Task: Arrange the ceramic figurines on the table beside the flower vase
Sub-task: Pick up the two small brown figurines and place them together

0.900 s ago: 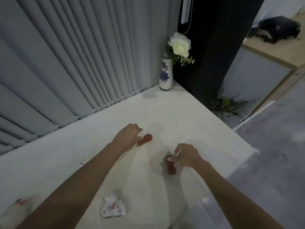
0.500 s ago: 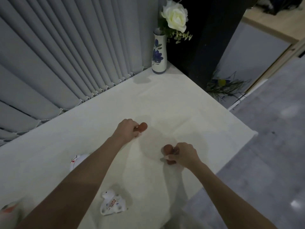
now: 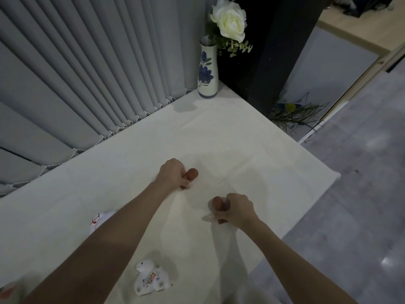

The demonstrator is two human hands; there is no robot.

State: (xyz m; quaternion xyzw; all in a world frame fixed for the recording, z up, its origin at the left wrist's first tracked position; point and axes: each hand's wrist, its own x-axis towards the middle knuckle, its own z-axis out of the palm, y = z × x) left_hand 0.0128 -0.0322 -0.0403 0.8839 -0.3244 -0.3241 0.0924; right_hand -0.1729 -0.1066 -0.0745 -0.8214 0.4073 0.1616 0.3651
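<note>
White rose (image 3: 231,18) fills the vase (image 3: 207,69); each hand's grip clamps a brown figurine.

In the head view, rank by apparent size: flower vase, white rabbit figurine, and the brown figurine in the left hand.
1. flower vase
2. white rabbit figurine, close; nearer the camera, so unsure
3. brown figurine, mostly hidden in the left hand

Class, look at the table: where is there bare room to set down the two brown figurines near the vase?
Bare cloth runs from the vase toward the left hand and right hand, bordered by the blinds and the table's right edge. The near-left is crowded by forearms and the white rabbit figurine.
</note>
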